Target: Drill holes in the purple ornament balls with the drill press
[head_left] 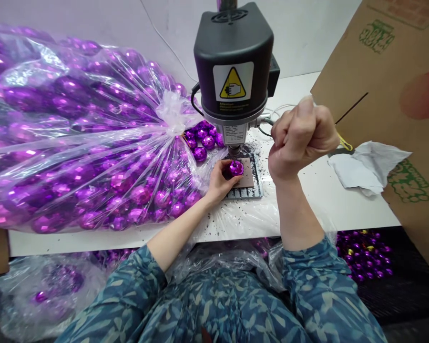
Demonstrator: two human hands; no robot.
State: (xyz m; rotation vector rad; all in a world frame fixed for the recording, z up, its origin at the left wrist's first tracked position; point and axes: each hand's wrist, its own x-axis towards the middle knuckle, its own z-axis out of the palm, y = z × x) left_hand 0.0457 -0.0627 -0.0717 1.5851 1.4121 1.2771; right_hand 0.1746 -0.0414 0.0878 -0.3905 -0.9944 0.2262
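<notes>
My left hand [219, 178] grips a shiny purple faceted ball [236, 168] and holds it on the small metal plate [252, 183] under the tip of a black bench press machine [234, 62]. My right hand [300, 138] is raised to the right of the machine, closed in a fist around the machine's lever handle, of which only a pale end shows above the thumb. A large clear plastic bag [75, 143] full of the same purple balls lies on the white table [343, 200] to the left, its open mouth near the machine.
A brown cardboard box [396, 95] leans in at the right, with crumpled white paper [368, 164] beside it. More purple balls lie in a bin [364, 257] below the table edge at right and in plastic [53, 286] at lower left. Dark shavings litter the table.
</notes>
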